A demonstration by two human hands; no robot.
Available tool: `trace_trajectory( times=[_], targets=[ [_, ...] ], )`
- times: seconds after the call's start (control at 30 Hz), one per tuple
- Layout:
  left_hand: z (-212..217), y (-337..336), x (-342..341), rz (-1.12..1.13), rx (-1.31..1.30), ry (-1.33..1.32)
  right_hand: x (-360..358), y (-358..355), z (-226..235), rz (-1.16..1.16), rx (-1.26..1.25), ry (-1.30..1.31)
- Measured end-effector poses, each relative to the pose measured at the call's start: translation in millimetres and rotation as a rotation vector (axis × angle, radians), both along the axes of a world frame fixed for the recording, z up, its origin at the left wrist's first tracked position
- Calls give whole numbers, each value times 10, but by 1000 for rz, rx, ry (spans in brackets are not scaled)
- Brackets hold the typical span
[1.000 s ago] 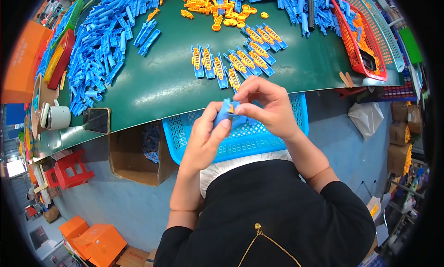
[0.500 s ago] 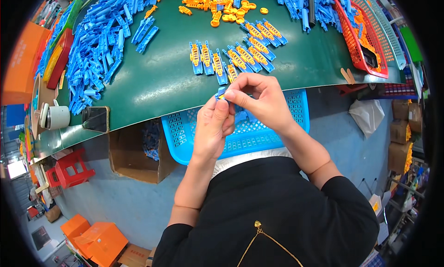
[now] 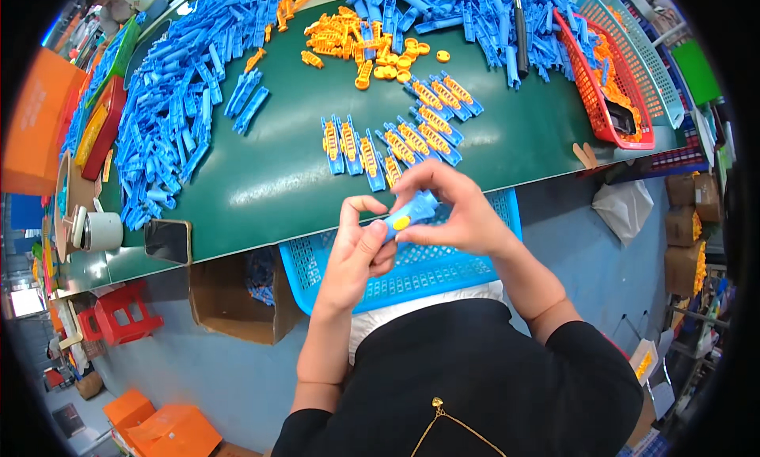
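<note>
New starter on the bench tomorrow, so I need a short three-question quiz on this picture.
1. True or false: both hands hold one blue part with a yellow round piece on it.
2. What lies under the hands? A) blue basket B) red stool C) cardboard box
3. Fill in: the finished blue-and-yellow pieces lie in rows on the ____ table.

Key: 1 true; 2 A; 3 green.

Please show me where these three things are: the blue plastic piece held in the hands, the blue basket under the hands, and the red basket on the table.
blue plastic piece [image 3: 412, 212], head view, on its blue body.
blue basket [image 3: 419, 276], head view, on its mesh wall.
red basket [image 3: 592, 108], head view, on its left mesh wall.
</note>
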State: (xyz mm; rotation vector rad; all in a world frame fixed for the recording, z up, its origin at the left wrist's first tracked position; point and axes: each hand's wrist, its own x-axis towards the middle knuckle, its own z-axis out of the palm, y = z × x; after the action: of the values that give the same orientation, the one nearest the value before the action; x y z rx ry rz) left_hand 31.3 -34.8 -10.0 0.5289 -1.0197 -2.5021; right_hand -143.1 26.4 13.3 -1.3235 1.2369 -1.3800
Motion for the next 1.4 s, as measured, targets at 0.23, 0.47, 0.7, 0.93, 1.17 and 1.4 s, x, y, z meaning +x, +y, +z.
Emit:
trace_trajectory(
  times=[0.23, 0.47, 0.7, 0.93, 1.17, 1.4],
  targets=[
    [452, -575, -397, 47, -1043, -433, -228, 3, 137, -251, 27, 216],
    [276, -485, -551, 407, -515, 40, -273, -360, 210, -209, -255, 406],
    [260, -242, -66, 601, -885, -233, -1046, -1186, -190, -347, -161, 1046],
    [-50, -158, -29, 577, -1277, -461, -1046, -1364, -256, -297, -106, 1061],
    [-275, -184, -28, 584, -1017, -313, -33, -601, 325, 85, -55, 426],
    [-316, -226, 5, 413, -903, -281, 134, -598, 325, 73, -222, 662]
  ],
)
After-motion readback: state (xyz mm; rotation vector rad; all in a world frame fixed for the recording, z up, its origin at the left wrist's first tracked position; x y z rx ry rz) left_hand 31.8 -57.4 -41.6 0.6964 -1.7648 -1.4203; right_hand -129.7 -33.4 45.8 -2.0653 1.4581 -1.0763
